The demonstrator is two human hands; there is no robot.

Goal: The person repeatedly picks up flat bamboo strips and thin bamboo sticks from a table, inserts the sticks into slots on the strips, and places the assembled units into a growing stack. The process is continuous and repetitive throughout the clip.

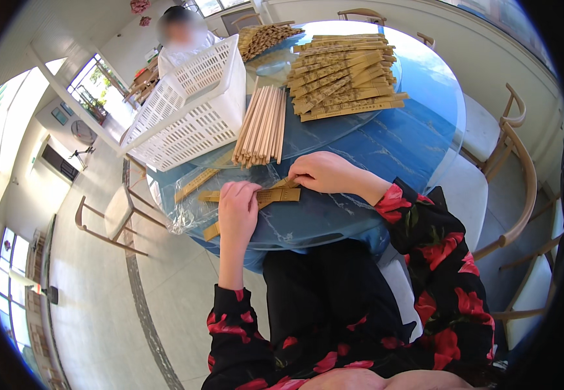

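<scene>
Round blue marbled tabletop (360, 146): narrow brown printed paper strips (278, 194), crossed near the edge. Right hand (328, 172): grip pinched on one strip's end. Left hand (237, 207): over strips, grip closure indeterminable. Beyond: pale slender wooden sticks (262, 127), bundled; white perforated plastic basket (194, 130).

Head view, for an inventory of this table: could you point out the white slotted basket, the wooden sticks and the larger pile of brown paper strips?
White slotted basket (194, 132): head view, on its near side wall.
Wooden sticks (262, 127): head view, mid-bundle.
Larger pile of brown paper strips (341, 77): head view, middle of its top.
</scene>
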